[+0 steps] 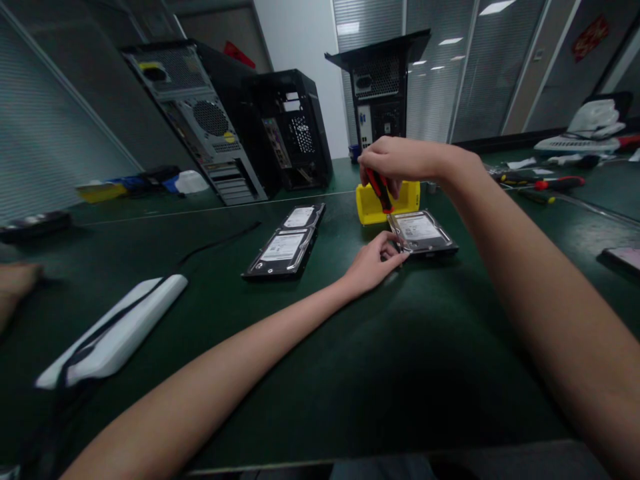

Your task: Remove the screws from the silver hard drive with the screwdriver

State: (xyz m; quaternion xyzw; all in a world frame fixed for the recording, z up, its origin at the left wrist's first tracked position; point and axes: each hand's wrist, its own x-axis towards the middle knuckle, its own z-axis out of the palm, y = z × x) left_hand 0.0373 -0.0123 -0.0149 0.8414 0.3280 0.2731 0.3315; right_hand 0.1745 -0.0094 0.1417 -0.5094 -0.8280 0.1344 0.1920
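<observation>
A hard drive (421,229) with a white label lies flat on the green table. My left hand (376,260) rests at its left edge, fingers curled and closed against the near corner. Above the drive's far left corner, my right hand (387,163) is closed around a red and black screwdriver (379,190), which points down and is slightly tilted. The tip of the screwdriver meets the drive's edge, though the exact contact is too small to make out. Just behind the drive stands a yellow bin (369,208), partly covered by my right hand.
Two more hard drives (283,247) lie end to end on the left. A white device (120,327) with a black strap is nearer. Computer cases (220,120) stand at the back left, another case (380,93) behind my right hand. Tools (560,183) lie at right.
</observation>
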